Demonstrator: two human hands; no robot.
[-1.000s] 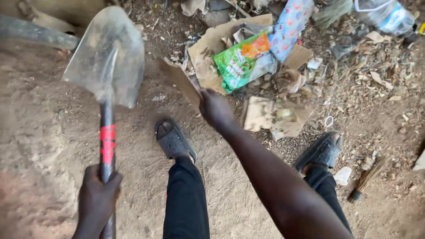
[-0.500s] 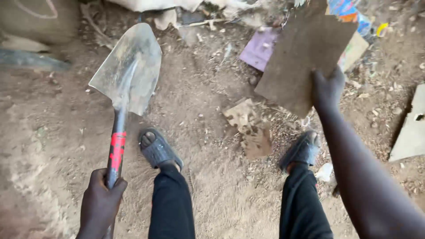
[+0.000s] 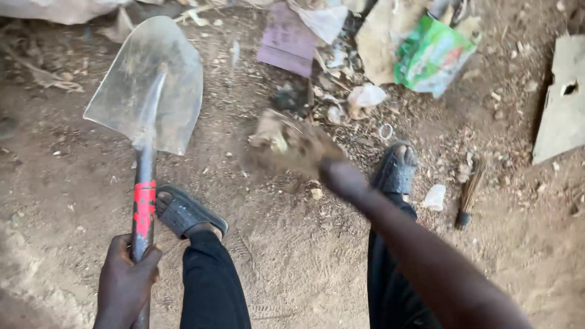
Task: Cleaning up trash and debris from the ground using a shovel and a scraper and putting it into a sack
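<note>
My left hand [image 3: 126, 280] grips the dark handle of a shovel [image 3: 146, 103], just below a red band; its scuffed metal blade rests on the dirt ahead at the left. My right hand [image 3: 342, 178] reaches forward, blurred by motion, and holds a brown cardboard piece [image 3: 291, 146] low over the ground between my feet. Both feet wear dark sandals [image 3: 186, 210], and my legs are in black trousers.
A litter pile lies ahead: a purple card [image 3: 286, 41], a green plastic bag [image 3: 432, 55], torn cardboard and white scraps. A flat grey slab [image 3: 563, 100] lies at the right. A small straw brush [image 3: 468, 198] rests right of my right foot.
My right hand has swung the cardboard piece down from up high at the right to low over the dirt between my feet. The view has shifted; the shovel stays held in place.
</note>
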